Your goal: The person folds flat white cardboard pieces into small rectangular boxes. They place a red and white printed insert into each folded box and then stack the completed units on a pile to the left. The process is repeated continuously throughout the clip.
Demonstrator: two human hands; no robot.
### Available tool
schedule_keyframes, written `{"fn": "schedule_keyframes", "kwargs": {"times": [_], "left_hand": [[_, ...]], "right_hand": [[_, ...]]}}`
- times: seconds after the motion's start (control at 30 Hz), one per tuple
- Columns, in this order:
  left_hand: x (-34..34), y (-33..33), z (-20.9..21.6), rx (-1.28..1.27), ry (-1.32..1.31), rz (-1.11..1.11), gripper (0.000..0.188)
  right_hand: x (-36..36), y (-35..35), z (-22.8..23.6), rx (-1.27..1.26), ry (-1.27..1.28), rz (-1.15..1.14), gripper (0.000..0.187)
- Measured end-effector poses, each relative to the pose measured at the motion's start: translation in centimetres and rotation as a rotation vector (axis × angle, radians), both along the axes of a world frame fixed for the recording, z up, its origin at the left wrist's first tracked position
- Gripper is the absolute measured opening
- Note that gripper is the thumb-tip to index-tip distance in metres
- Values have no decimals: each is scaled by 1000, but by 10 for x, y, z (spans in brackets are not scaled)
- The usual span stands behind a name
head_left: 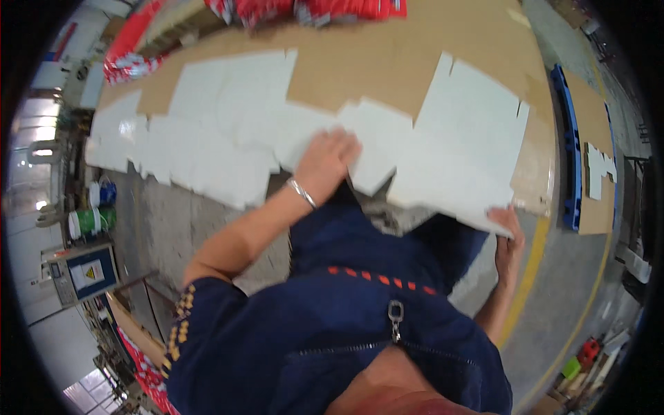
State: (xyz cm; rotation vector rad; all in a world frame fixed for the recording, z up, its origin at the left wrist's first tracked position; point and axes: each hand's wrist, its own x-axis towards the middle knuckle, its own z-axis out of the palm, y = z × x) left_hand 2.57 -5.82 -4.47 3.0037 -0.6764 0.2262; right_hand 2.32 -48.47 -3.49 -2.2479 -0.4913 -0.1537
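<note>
White cardboard sheets [235, 93] with notched, irregular edges lie across a surface of brown cardboard [360, 48] in front of me. My left hand [326, 162], with a silver bracelet on the wrist, rests its slightly blurred fingers flat on the white cardboard near its front edge. At the near right corner, my right hand [508, 228] grips a wide white cardboard sheet [467, 131], thumb on top and fingers beneath the edge. That corner sticks out past the brown surface toward me. Whether the white pieces are joined cannot be made out.
Red printed packages [346, 10] sit at the far edge, with more red wrapping [131, 66] at the far left. On the right a blue pallet [568, 152] carries brown board and a small white cut piece [596, 169]. A green bucket [86, 223] stands at left.
</note>
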Motion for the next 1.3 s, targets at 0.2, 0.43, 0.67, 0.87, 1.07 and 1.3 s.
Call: {"fn": "schedule_keyframes", "kwargs": {"times": [0.2,0.43,0.67,0.87,1.07,1.3], "left_hand": [[19,2,-11,-432,122,-217,41],[57,-40,-11,-562,-5,242,30],[45,-79,-13,-704,303,-476,31],[52,-135,-36,-636,113,11,34],[54,-159,-31,-93,106,-157,66],[41,-173,-13,-117,263,-369,101]], "right_hand": [[8,-15,-12,55,-87,-56,21],[-14,-7,-28,-88,-190,-299,47],[11,7,-14,221,36,-613,83],[31,21,-13,262,113,-870,80],[-5,59,-70,1059,446,-821,46],[-10,121,-65,1007,503,-513,20]]}}
